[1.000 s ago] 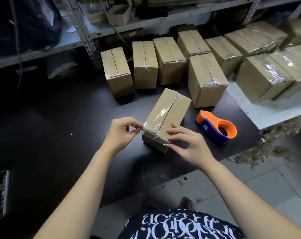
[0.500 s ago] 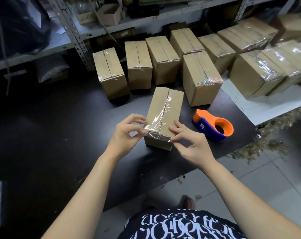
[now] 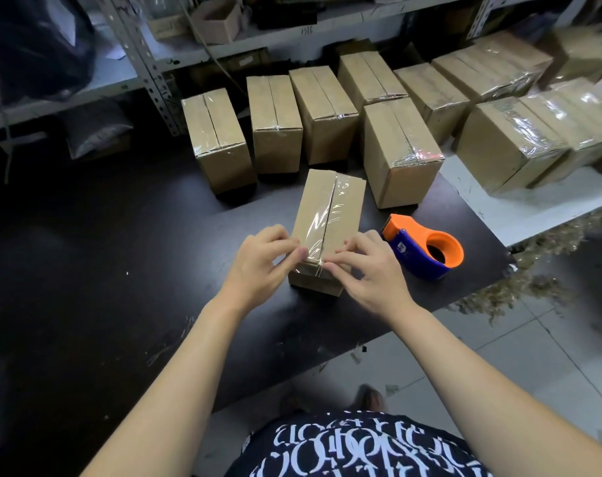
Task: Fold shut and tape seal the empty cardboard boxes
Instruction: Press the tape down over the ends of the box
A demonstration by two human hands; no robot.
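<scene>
A small cardboard box [image 3: 330, 204] lies on the black table [image 3: 120, 270], its top seam covered by a strip of clear tape that folds over the near end. My left hand [image 3: 258, 266] grips the box's near left corner, thumb on the taped top edge. My right hand [image 3: 372, 270] holds the near right corner, fingertips pressed on the tape where it bends down the end face. The lower part of that near face is hidden behind my fingers. An orange and blue tape dispenser [image 3: 427, 249] lies on the table just right of the box.
Several sealed boxes [image 3: 220, 139] stand in a row behind the box, more on a white surface [image 3: 533, 208] at right. A metal shelf upright [image 3: 144, 63] rises at the back. Dry shredded debris [image 3: 533, 280] lies past the table's right corner.
The box has turned from a slant to point straight away from me. Both hands have closed in on its near end, over the tape fold.
</scene>
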